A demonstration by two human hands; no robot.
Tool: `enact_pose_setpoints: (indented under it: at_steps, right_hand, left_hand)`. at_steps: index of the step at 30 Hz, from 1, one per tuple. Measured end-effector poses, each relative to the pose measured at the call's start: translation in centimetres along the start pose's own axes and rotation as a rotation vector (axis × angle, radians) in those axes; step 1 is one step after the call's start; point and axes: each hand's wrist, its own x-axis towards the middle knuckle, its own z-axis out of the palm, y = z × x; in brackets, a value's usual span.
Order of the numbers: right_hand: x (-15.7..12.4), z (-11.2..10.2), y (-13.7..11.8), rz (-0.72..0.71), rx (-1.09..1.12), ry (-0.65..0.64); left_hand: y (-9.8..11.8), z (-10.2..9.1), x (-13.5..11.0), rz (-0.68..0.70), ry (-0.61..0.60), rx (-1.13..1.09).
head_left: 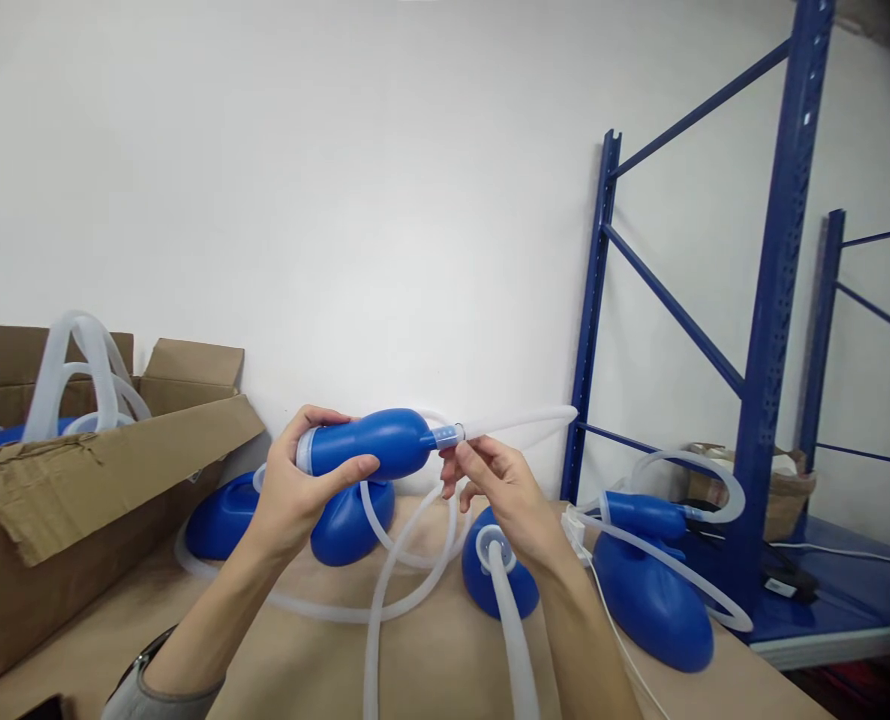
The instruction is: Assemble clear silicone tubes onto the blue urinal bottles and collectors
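Observation:
My left hand [295,490] is wrapped round a blue pear-shaped plastic bulb [385,442], held sideways above the table. My right hand [497,485] pinches the bulb's narrow blue neck [445,436], where a translucent white tube [520,420] joins it and runs off to the right. More of the same tubing [385,590] hangs in loops below both hands down to the tabletop.
Several more blue bulbs with tubes lie on the brown table [287,660]: two behind my left hand [224,515], one under my right wrist [490,580], one at right [651,595]. An open cardboard box [77,500] stands at left. Blue metal shelving [771,300] stands at right.

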Motion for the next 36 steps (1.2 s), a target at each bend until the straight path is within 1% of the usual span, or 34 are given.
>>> enact_pose_setpoints:
  at_steps: [4, 7, 10, 15, 17, 21, 25, 30, 36]
  right_hand:
    - [0.5, 0.0, 1.1, -0.059, 0.01, 0.015]
    - [0.7, -0.2, 1.7, -0.137, 0.016, -0.036]
    - [0.7, -0.2, 1.9, -0.216, -0.019, -0.074]
    - [0.7, -0.3, 2.2, -0.282, -0.064, -0.043]
    - [0.7, -0.5, 2.3, -0.294, -0.055, -0.041]
    - [0.6, -0.8, 2.3, -0.296, -0.033, -0.084]
    - [0.5, -0.9, 2.4, -0.271, -0.066, -0.097]
    - [0.4, -0.8, 2.4, -0.279, -0.094, -0.11]
    - [0.4, -0.6, 2.3, -0.284, -0.095, -0.128]
  left_hand:
    - [0.1, -0.3, 0.1, 0.001, 0.008, -0.046]
    - [0.2, -0.5, 0.3, -0.005, 0.002, -0.081]
    - [0.2, -0.5, 0.3, -0.01, -0.023, -0.068]
    - [0.4, -0.4, 0.1, -0.01, -0.038, -0.021]
    - [0.5, -0.4, 0.1, -0.009, -0.041, -0.033]
    - [0.5, -0.5, 0.3, -0.003, -0.035, -0.048]
    - [0.9, -0.5, 0.2, -0.007, -0.019, -0.002]
    - [1.6, -0.5, 0.1, 0.0, -0.017, 0.035]
    - [1.5, -0.6, 0.2, 0.012, -0.02, 0.065]
